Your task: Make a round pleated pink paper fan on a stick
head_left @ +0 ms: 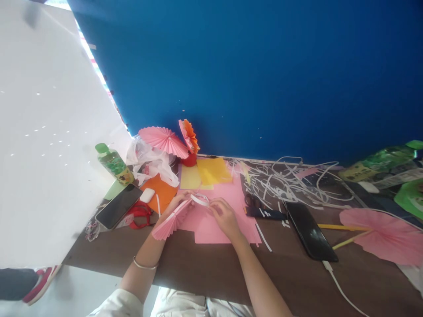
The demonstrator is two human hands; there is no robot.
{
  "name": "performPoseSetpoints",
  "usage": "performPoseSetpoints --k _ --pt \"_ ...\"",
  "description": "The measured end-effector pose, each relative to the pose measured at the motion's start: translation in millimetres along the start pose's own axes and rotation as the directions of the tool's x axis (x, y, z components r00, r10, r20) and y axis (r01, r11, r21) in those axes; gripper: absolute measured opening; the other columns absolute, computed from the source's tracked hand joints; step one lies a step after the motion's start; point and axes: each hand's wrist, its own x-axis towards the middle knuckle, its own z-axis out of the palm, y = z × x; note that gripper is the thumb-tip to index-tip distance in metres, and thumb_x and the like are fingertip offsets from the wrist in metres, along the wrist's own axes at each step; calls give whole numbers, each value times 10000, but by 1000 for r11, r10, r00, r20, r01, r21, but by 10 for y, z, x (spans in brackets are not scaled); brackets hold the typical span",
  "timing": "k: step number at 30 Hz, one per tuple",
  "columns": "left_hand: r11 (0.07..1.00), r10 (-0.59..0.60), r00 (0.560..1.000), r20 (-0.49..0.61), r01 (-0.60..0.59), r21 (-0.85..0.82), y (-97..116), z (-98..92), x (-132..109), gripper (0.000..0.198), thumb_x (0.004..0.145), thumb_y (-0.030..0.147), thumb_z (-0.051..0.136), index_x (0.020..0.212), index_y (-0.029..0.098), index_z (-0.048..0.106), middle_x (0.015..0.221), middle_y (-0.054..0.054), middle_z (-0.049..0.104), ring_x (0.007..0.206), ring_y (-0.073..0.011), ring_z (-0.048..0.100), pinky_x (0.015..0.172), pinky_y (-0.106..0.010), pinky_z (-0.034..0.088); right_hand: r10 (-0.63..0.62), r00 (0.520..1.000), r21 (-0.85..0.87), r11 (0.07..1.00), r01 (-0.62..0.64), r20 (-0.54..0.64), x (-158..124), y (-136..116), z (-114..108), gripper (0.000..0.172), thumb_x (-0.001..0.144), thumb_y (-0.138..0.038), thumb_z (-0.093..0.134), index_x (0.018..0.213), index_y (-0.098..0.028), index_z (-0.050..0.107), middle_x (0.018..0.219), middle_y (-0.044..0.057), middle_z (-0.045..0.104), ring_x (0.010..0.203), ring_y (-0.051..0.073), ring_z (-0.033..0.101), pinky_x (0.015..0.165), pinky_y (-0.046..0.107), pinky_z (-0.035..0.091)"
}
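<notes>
My left hand (179,201) is closed on a pleated pink paper fan (172,223), which hangs down over the wrist. A narrow white strip (200,201) curves from the fan's upper edge across to my right hand (225,215), whose fingertips pinch its end. It looks like tape backing, though I cannot tell for certain. Under both hands lie pink paper sheets (211,231), with yellow sheets (214,171) just behind them. Dark-handled scissors (253,201) lie to the right of my right hand, close to a dark blue box cutter (266,213).
Loose white strips (264,180) are heaped at the back right. A phone (310,231) with a cable lies right, another phone (119,206) left. Drink bottles (114,164) stand or lie at both sides. Finished pink fans (164,140) rest against the blue wall (251,79). A person's shoe (41,284) shows lower left.
</notes>
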Motion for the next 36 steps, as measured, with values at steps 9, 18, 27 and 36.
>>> performPoseSetpoints --k 9,18,27,36 --pt "1000 -6 1000 11 6 22 6 -27 14 227 686 139 531 895 105 612 614 -34 555 562 -120 502 563 -232 376 42 999 69 997 -43 12 19 17 12 93 800 -186 552 722 -214 511 802 28 574 808 165 570 754 319 464" --pt "1000 4 1000 -11 -5 -6 -9 -10 1 199 687 148 532 865 104 608 613 -33 546 563 -118 504 559 -231 379 37 999 68 997 -37 2 12 17 12 58 806 -223 541 749 -211 546 815 43 586 812 178 574 749 331 469" --pt "1000 14 1000 -8 -14 -11 17 72 -45 199 717 162 541 895 99 603 633 -31 543 569 -108 498 555 -221 372 77 997 93 993 -79 30 18 24 0 82 797 -209 550 718 -208 528 811 34 572 807 169 567 748 328 464" --pt "1000 -11 999 -35 11 21 17 19 -8 221 673 138 550 885 94 595 614 -33 557 563 -118 510 560 -228 379 91 995 118 989 -95 40 26 15 -7 75 785 -200 571 714 -204 545 807 31 584 810 165 571 764 320 454"
